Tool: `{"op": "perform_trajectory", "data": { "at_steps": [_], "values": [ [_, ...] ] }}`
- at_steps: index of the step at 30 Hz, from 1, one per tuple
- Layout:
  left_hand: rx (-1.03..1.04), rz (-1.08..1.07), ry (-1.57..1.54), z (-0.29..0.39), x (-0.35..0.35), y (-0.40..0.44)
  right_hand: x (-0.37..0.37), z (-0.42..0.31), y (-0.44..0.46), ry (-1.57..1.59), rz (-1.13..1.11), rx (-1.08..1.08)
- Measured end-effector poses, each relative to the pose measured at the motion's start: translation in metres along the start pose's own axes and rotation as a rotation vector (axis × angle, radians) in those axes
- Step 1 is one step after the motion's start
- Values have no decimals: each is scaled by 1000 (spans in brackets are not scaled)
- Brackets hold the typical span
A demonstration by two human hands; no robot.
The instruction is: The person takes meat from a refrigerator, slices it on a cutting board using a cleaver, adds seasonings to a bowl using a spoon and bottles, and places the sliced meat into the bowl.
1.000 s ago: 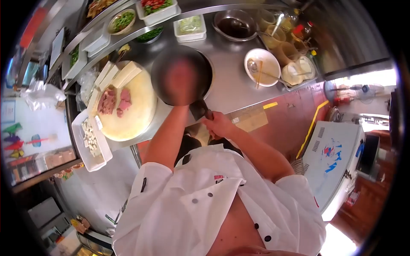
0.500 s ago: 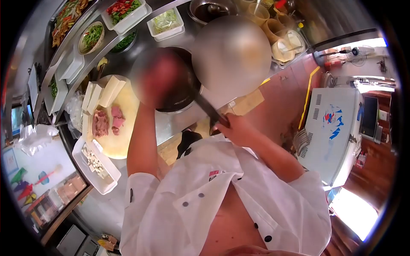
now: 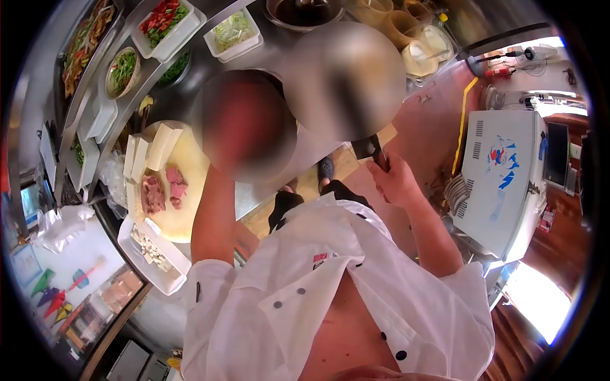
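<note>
My left hand (image 3: 244,127) is over a dark round pan (image 3: 274,77) on the steel counter. A heavy blur covers that hand, so its fingers and whatever they touch are hidden; a reddish patch shows through. To the right, my right hand (image 3: 395,181) is closed around the handle of a long, dark, flat-bladed knife (image 3: 365,148). Its blade points up and away from me, and its far part disappears into a second blurred round area. Pieces of meat (image 3: 153,194) lie on a round yellowish board (image 3: 190,216) left of the pan, beside pale blocks (image 3: 164,143).
A white tub of small white pieces (image 3: 168,273) sits at the board's near edge. Containers of chopped greens (image 3: 232,28) and red and green vegetables (image 3: 164,25) line the back. A dark bowl (image 3: 305,13) stands behind. A white chest appliance (image 3: 495,178) is at the right.
My right hand has moved right and slightly up, carrying the knife away from the pan. The blade now points more upright. My left hand stays over the pan.
</note>
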State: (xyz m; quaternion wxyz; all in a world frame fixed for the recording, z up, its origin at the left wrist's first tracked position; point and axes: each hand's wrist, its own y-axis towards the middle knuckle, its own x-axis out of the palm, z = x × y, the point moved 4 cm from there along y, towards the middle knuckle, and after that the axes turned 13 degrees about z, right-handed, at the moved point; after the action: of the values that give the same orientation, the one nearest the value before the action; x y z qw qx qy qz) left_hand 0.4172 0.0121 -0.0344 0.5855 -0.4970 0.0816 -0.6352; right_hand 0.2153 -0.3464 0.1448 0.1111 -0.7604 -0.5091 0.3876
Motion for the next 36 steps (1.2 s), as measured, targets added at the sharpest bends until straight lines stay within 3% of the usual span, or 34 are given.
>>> {"op": "perform_trajectory", "data": {
  "at_steps": [3,6,9,12,15,18,20,21,24,28,31,33,36],
  "values": [
    [113,34,185,-4,4,-6,1,9,0,-20,-37,8],
    [191,-141,33,9,38,-20,7,18,6,-40,-94,43],
    [225,1,186,11,34,-15,7,15,11,-42,-73,-22],
    [433,-158,308,16,41,-20,5,13,10,-71,-63,11],
    [180,-272,83,19,47,-24,2,12,13,-51,-57,40],
    [305,-195,180,31,50,-35,0,12,12,-12,-69,47],
    [136,133,293,31,6,-15,0,14,13,14,-71,54],
    [154,180,343,34,6,-18,0,17,14,12,-72,49],
    [137,240,442,38,-21,-3,3,23,13,78,-74,31],
    [120,293,548,44,14,-38,0,18,9,58,-71,3],
    [244,305,734,52,0,-30,0,12,7,9,-95,-34],
    [97,445,692,54,-9,-34,0,10,3,-26,-109,-35],
    [158,462,698,53,-16,-35,3,12,1,17,-121,-26]
  ]
}}
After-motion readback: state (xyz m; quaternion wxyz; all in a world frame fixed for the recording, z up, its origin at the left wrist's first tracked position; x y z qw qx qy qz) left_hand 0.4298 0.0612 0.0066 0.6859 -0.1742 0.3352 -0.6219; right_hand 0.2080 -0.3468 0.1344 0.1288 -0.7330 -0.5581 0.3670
